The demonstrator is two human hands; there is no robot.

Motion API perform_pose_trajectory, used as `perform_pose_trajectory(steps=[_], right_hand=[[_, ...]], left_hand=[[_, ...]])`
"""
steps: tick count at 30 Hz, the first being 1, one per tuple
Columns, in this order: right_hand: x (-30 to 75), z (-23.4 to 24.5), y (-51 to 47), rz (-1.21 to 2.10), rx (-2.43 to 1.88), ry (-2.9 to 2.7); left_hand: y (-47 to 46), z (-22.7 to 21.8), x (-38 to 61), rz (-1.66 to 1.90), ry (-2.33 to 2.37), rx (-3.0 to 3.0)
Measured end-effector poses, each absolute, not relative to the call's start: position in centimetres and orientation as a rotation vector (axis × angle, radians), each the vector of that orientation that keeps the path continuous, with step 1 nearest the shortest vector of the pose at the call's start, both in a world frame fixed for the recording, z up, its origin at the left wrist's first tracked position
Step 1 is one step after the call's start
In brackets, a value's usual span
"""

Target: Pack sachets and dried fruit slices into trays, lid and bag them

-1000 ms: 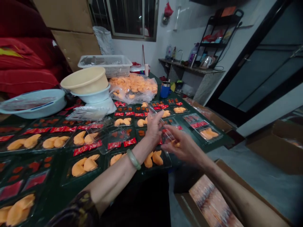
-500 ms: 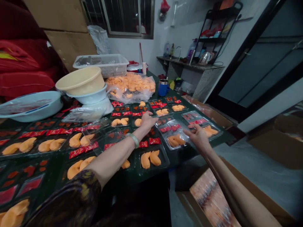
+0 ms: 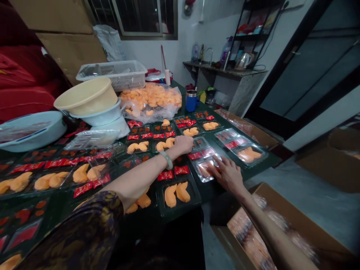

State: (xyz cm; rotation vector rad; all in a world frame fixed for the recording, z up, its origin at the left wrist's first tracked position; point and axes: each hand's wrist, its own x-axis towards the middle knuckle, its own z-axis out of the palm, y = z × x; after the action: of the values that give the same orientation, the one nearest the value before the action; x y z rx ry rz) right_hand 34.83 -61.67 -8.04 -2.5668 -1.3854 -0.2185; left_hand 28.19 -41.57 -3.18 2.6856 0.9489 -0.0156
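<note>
A black tray with a clear lid (image 3: 203, 154) lies near the green table's right front edge, with orange pieces and red sachets inside. My right hand (image 3: 226, 173) lies flat on the near end of this lid, fingers spread and pressing down. My left hand (image 3: 184, 143), with a green bangle on its wrist, has its fingers curled down on the tray's far left corner. Just in front of it sits an open tray (image 3: 177, 193) with two orange pieces.
Many open trays of orange pieces and red sachets cover the table (image 3: 254, 165). A second lidded tray (image 3: 242, 148) lies to the right. Stacked bowls (image 3: 90, 101), a white basket (image 3: 115, 75), a bag of orange pieces (image 3: 152, 99) and a blue mug (image 3: 191, 100) stand behind. A cardboard box (image 3: 287, 213) sits on the floor.
Both hands brought the clear lid down onto the tray. My right hand has slid back and flattened on the lid's near end; my left hand has closed on its far corner.
</note>
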Motion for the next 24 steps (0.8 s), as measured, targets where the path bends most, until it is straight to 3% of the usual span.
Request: perform_pose_trajectory(steps=[8, 17, 24], right_hand=[[34.5, -8.5, -64.1, -0.356, -2.624, -1.121], [35.3, -10.0, -65.6, -0.352, -2.409, -0.925], [34.6, -8.9, -64.6, -0.362, -2.500, -0.856]], left_hand=[[-40.9, -2.2, 28.3, -0.179, 0.797, 2.640], [-42.9, -2.6, 28.2, 0.187, 0.840, 2.286], [-43.6, -1.5, 29.1, 0.428, 0.880, 1.508]])
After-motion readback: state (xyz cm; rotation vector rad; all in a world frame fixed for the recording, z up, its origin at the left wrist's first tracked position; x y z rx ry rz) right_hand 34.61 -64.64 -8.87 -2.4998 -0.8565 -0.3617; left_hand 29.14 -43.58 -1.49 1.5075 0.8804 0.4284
